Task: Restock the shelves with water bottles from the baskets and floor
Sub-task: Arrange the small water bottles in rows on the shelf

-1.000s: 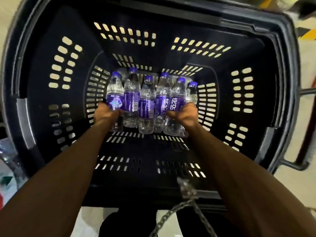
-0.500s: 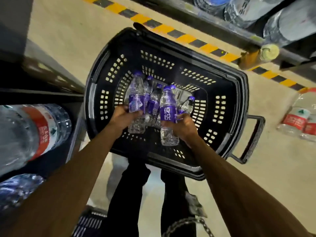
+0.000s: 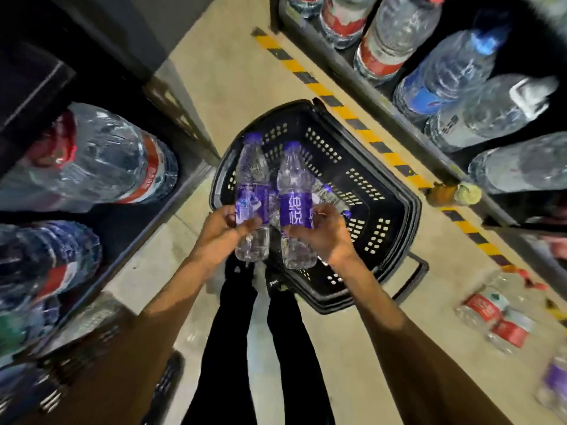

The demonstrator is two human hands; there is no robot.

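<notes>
My left hand (image 3: 223, 230) grips a clear water bottle with a purple label and cap (image 3: 252, 191), held upright. Beside it my right hand (image 3: 325, 233) grips a second purple-label bottle (image 3: 295, 191). Both bottles are lifted above the black perforated basket (image 3: 380, 191) that stands on the floor below. At least one more purple-cap bottle (image 3: 329, 196) lies in the basket behind my right hand; others there are hidden by my hands.
Shelves run on both sides: large red-label water jugs (image 3: 101, 157) at the left, red- and blue-label bottles (image 3: 441, 69) at the right. A yellow-black striped line (image 3: 310, 84) marks the floor. Loose red-label bottles (image 3: 497, 311) lie on the floor at the right. My legs stand below the basket.
Both hands have risen out of the basket, each with a purple-label bottle. The view has pulled back and up, so the basket looks smaller and the shelves on both sides have come into sight.
</notes>
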